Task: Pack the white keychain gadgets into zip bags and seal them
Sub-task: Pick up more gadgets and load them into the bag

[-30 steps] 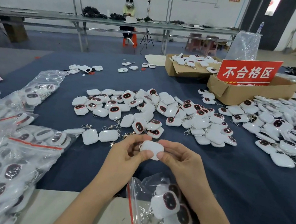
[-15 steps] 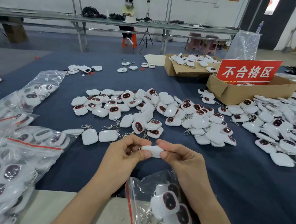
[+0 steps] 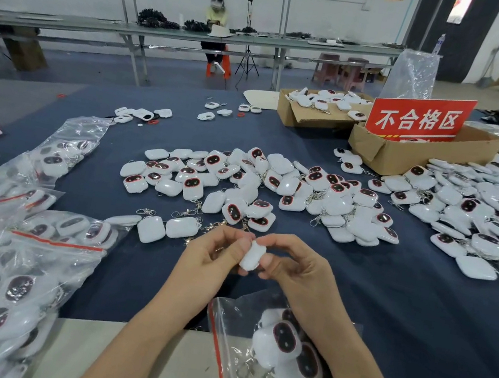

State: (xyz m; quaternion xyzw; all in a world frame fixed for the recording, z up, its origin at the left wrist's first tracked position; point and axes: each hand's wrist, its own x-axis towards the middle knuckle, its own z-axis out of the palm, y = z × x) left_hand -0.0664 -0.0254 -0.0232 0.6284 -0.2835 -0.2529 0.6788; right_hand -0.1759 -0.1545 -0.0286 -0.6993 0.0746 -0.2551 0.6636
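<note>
White gadget [image 3: 252, 254] sat edge-up between your hands, just above the blue worktop [image 3: 415, 329]. Your left hand [image 3: 214, 258] pinched its left side with thumb and fingertips, and your right hand [image 3: 297, 268] pinched the right side. Both grips were clamped on that one gadget. The zip bag [image 3: 223, 358] lay at the near edge, partly under your right forearm, red strip to the left. The bagged gadgets [image 3: 284, 341] inside showed dark faces and key rings. A loose pile [image 3: 261, 187] lay beyond your hands mid-worktop, with more at far right. Filled bags [image 3: 1, 264] were heaped at your left. A cardboard box [image 3: 410, 157] with a red sign [image 3: 417, 120] stood far right.
</note>
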